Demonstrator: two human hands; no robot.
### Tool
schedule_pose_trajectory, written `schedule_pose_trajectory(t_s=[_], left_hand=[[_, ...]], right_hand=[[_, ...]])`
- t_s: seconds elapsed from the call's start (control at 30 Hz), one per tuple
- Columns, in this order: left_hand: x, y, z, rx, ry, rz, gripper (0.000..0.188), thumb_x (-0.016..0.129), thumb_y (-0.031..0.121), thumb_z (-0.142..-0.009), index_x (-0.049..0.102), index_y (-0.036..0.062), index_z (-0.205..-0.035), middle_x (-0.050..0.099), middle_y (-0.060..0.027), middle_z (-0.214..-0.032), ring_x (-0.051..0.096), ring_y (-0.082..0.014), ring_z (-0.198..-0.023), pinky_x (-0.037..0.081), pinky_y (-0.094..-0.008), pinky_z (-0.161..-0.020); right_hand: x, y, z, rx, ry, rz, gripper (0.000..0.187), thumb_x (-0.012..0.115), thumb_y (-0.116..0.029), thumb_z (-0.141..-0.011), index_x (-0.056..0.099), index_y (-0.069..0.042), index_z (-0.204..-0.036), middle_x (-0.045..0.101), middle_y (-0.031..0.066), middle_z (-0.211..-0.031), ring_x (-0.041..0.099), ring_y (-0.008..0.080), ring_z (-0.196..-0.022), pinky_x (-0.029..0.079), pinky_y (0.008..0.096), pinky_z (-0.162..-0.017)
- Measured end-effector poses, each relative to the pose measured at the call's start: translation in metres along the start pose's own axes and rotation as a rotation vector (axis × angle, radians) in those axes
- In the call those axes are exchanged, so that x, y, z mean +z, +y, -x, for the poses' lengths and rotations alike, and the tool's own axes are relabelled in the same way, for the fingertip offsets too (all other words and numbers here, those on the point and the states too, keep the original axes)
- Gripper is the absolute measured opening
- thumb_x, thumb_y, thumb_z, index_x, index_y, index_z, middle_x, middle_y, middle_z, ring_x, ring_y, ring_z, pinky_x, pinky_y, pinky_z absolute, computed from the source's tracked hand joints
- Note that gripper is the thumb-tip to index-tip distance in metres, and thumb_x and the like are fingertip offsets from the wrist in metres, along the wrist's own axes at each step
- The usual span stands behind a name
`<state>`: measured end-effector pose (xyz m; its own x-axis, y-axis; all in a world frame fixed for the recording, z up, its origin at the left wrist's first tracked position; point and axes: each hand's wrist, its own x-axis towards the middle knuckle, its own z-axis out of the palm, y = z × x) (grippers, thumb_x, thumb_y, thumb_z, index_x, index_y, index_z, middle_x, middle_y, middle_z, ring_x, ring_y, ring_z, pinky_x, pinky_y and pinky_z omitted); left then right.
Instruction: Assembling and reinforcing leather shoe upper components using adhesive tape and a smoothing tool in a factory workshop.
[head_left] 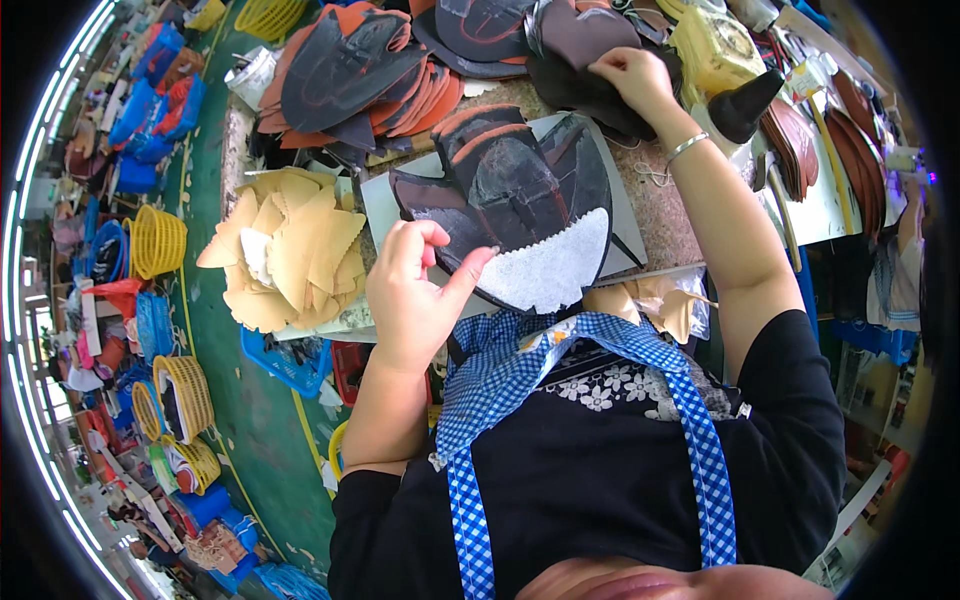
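Observation:
In front of me lies a dark shoe upper point(515, 190) with orange edges, on a pale board point(625, 215). A white, notch-edged toe piece point(560, 262) covers its near end. My left hand point(412, 290) is at the upper's left near edge, thumb and fingers apart, nothing seen between them. Farther off to the right, my right hand point(638, 82) has its fingertips pinched at the edge of a dark leather piece point(580, 40) on a dark pile. Exactly how its fingers grip is partly hidden.
Beige cut pieces point(325, 240) are heaped left of the board. Stacked black-and-orange uppers point(350, 80) stand at the back. On the right are a black cone-shaped object point(745, 108) and brown leather strips point(855, 150). A blue basket point(290, 362) sits below the table's left edge.

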<state>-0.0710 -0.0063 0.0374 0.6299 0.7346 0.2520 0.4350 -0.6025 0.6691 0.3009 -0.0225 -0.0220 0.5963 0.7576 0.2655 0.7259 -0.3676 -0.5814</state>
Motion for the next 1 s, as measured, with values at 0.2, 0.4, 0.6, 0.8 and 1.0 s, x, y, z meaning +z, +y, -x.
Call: schedule_pose_trajectory(t_s=[0.2,0.4,0.6,0.8,1.0], left_hand=[[0.01,0.038,-0.036,0.514,0.305,0.094,0.065,0.082,0.027,-0.067,0.051,-0.0028,-0.115,0.056,-0.0183,-0.114,0.06,-0.0309,-0.092,0.047,-0.0372,-0.084],[0.002,0.049,-0.034,0.325,0.202,0.305,0.021,0.061,0.004,-0.085,0.059,-0.0013,-0.106,0.065,-0.0158,-0.089,0.065,-0.0253,-0.076,0.05,-0.0306,-0.072],[-0.023,0.044,-0.015,0.112,-0.026,0.714,0.012,0.057,0.0,-0.089,0.061,-0.0021,-0.1,0.066,-0.0089,-0.085,0.061,-0.0122,-0.072,0.046,-0.0218,-0.066],[-0.024,0.048,-0.01,0.504,0.353,0.5,0.021,0.068,-0.002,-0.078,0.059,-0.0029,-0.098,0.065,-0.0149,-0.094,0.064,-0.0241,-0.083,0.051,-0.0316,-0.076],[-0.027,0.062,-0.015,0.019,0.08,1.151,0.013,0.059,-0.001,-0.089,0.061,-0.0065,-0.101,0.067,-0.0095,-0.095,0.064,-0.0115,-0.085,0.049,-0.0228,-0.079]], right_hand=[[-0.034,-0.136,0.082,0.26,-0.168,-1.393,0.016,0.061,-0.016,-0.09,0.059,-0.001,-0.095,0.061,0.0031,-0.082,0.06,0.0096,-0.067,0.052,0.0216,-0.063],[-0.056,-0.157,0.124,-0.19,-0.063,-1.165,0.03,0.072,-0.016,-0.083,0.056,-0.001,-0.104,0.06,0.0069,-0.102,0.058,0.0119,-0.091,0.046,0.0229,-0.076],[-0.088,-0.175,0.109,-0.353,-0.475,-0.908,0.022,0.077,-0.01,-0.075,0.066,0.0,-0.091,0.067,0.0031,-0.084,0.062,0.0099,-0.08,0.049,0.024,-0.074],[-0.075,-0.195,0.1,-0.683,0.014,-0.509,0.009,0.07,-0.004,-0.076,0.069,-0.002,-0.085,0.064,0.0067,-0.079,0.063,0.0186,-0.07,0.051,0.0266,-0.064],[-0.075,-0.208,0.105,-0.947,0.062,-0.441,0.022,0.068,0.001,-0.07,0.067,-0.002,-0.092,0.064,0.01,-0.086,0.064,0.0257,-0.072,0.053,0.0324,-0.064]])
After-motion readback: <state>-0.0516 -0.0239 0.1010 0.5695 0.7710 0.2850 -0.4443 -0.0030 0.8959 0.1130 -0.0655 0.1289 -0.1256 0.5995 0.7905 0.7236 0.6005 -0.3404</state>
